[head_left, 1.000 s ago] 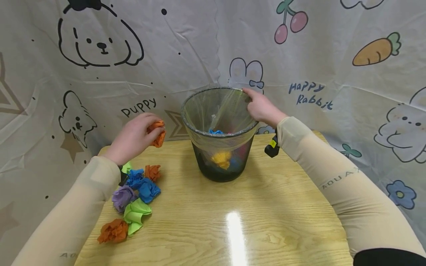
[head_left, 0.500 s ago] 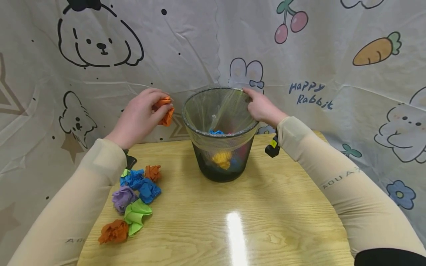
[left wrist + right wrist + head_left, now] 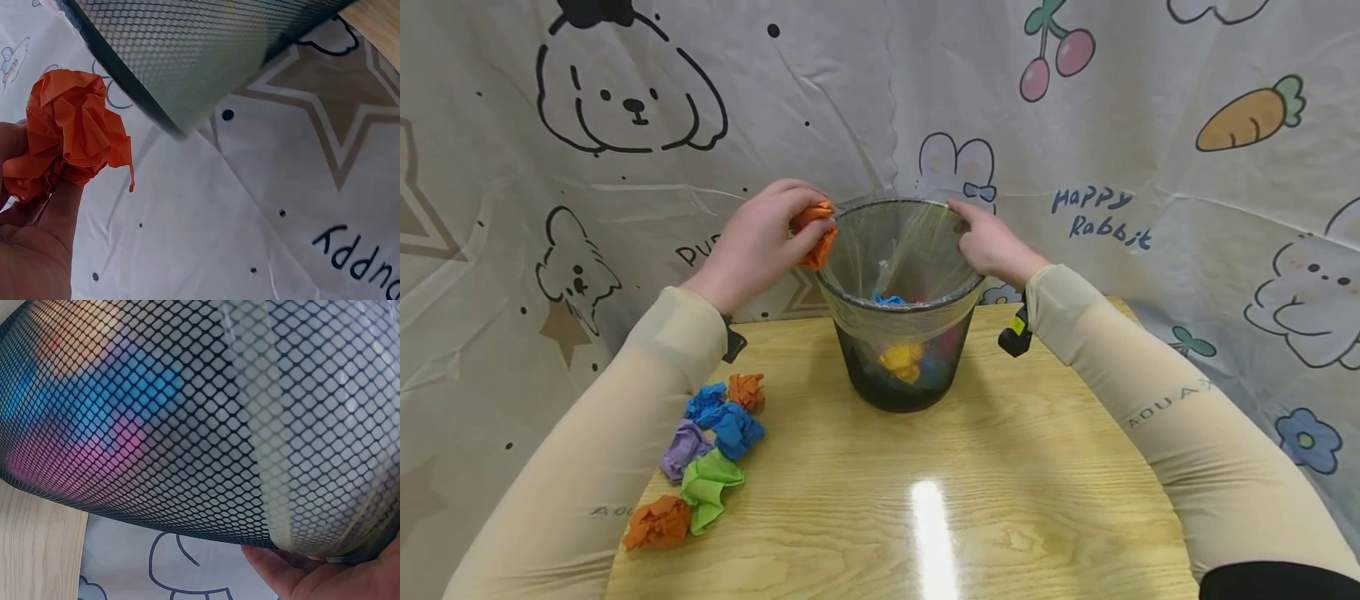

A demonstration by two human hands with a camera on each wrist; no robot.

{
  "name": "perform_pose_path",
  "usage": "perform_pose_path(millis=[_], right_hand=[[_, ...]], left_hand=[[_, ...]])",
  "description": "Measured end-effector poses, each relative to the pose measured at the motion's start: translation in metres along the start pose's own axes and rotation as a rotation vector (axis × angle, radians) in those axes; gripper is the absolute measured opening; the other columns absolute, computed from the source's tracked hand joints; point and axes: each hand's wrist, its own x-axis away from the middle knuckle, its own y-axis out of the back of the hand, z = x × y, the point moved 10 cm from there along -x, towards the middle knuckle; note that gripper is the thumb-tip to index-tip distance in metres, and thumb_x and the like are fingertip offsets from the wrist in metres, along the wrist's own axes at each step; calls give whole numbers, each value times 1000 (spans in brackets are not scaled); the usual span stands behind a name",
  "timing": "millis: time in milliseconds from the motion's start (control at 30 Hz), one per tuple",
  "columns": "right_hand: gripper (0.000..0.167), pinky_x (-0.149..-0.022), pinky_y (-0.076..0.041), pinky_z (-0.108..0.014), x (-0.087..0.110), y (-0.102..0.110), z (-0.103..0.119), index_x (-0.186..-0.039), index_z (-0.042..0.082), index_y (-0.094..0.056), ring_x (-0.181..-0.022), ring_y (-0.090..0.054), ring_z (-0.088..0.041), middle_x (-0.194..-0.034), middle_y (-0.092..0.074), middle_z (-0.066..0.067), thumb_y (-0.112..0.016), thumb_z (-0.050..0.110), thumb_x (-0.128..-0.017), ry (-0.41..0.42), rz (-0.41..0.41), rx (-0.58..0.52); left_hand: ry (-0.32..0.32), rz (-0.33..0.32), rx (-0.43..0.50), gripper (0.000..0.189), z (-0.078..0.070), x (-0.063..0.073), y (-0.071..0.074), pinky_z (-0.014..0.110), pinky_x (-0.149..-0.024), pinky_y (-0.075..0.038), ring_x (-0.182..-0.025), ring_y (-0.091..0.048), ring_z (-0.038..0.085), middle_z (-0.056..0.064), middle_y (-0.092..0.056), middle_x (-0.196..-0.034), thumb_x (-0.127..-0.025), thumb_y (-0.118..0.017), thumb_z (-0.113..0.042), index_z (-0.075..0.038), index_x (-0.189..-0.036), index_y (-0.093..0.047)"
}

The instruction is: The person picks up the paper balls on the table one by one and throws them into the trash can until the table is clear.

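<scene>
My left hand (image 3: 767,237) holds a crumpled orange paper ball (image 3: 815,236) at the left rim of a black mesh wastebasket (image 3: 898,354). In the left wrist view the paper ball (image 3: 75,128) sits between thumb and fingers, beside the basket's rim. With my right hand (image 3: 996,244) I grip the wastebasket's right rim; some of those fingers are hidden in the right wrist view. A thin yellowish bin liner (image 3: 917,242) is folded over the rim. Through the mesh, yellow, blue and pink crumpled papers (image 3: 106,400) show inside.
Several crumpled papers lie at the table's left: orange (image 3: 658,522), green (image 3: 709,487), purple (image 3: 685,450), blue (image 3: 737,429) and a smaller orange one (image 3: 747,392). A printed cloth (image 3: 820,100) hangs behind the wooden table (image 3: 1000,483).
My left hand has moved up and to the right with the orange paper ball, from above the pile to the basket's rim. The right hand and wastebasket stay in place.
</scene>
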Motion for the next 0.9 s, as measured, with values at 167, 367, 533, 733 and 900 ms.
perform_pose_path(millis=[167, 367, 533, 733, 900], right_hand=[[73, -123, -15, -43, 0, 0, -1, -166, 14, -16, -154, -16, -29, -170, -17, -10, -31, -5, -97, -3, -6, -6], [72, -123, -15, -43, 0, 0, 0, -166, 13, -16, -154, -16, -29, -170, -17, -10, -31, -4, -98, -5, -5, -3], [72, -123, -14, -43, 0, 1, 1, -166, 14, -17, -154, -16, -29, -170, -17, -10, -31, -4, -98, 0, -8, 2], [73, -123, -14, -42, 0, 0, 0, -166, 15, -16, -154, -15, -29, -170, -17, -10, -31, -4, -97, 8, -7, 14], [73, -123, -14, -43, -1, 0, -1, -166, 14, -16, -154, -15, -29, -170, -17, -10, -31, -4, -97, 10, -10, 14]], left_hand=[[-12, 9, 12, 25, -10, -11, -10, 40, -98, -49, -114, -59, 22, 7, -61, -131, -103, -65, -21, -7, -122, -71], [-27, 57, 30, 24, -23, -18, -26, 37, -99, -49, -112, -60, 21, 7, -60, -132, -103, -65, -21, -8, -122, -71], [-40, 101, 45, 24, -29, -21, -41, 36, -99, -49, -111, -60, 19, 5, -59, -132, -103, -64, -22, -9, -122, -70], [-61, 167, 45, 26, -36, -22, -57, 37, -98, -48, -106, -59, 19, 5, -61, -129, -103, -65, -22, -9, -125, -69], [-61, 202, 24, 28, -37, -22, -65, 37, -98, -48, -107, -60, 20, 5, -61, -131, -102, -65, -22, -10, -127, -68]])
